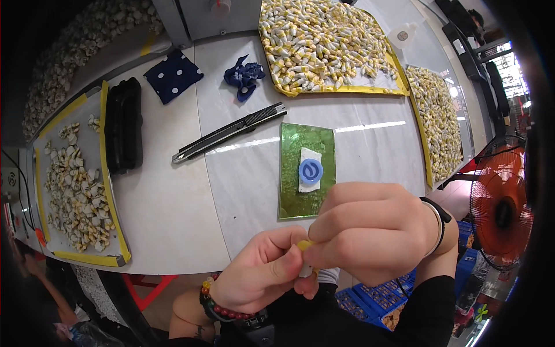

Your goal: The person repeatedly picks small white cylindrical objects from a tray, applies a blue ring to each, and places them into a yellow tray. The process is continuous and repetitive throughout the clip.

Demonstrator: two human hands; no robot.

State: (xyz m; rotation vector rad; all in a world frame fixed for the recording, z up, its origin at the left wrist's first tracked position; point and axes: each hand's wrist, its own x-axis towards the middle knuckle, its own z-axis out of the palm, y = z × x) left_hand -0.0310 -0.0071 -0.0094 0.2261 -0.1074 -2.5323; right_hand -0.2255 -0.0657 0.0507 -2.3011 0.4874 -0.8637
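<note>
Low in the view, near the table's front edge, my left hand [257,270] pinches a small yellow-and-white piece [304,263]. Over it is my right hand [373,231], its fingertips closed at the yellow top end. The fingers cover most of the piece, so its full shape is hidden. Just beyond the hands lies a green glass plate [292,199]. On that plate rests a white pad [304,155] with a round blue disc [311,172] on top. A utility knife [231,132] lies slantwise left of the plate.
A yellow-edged tray [347,90] at the back holds many white-and-yellow pieces; a similar tray [429,165] stands right. At left are a tray [118,231] of whitish pieces and a black plastic tray [125,124]. Dotted cloths [173,77] lie behind. An orange fan [502,211] stands right.
</note>
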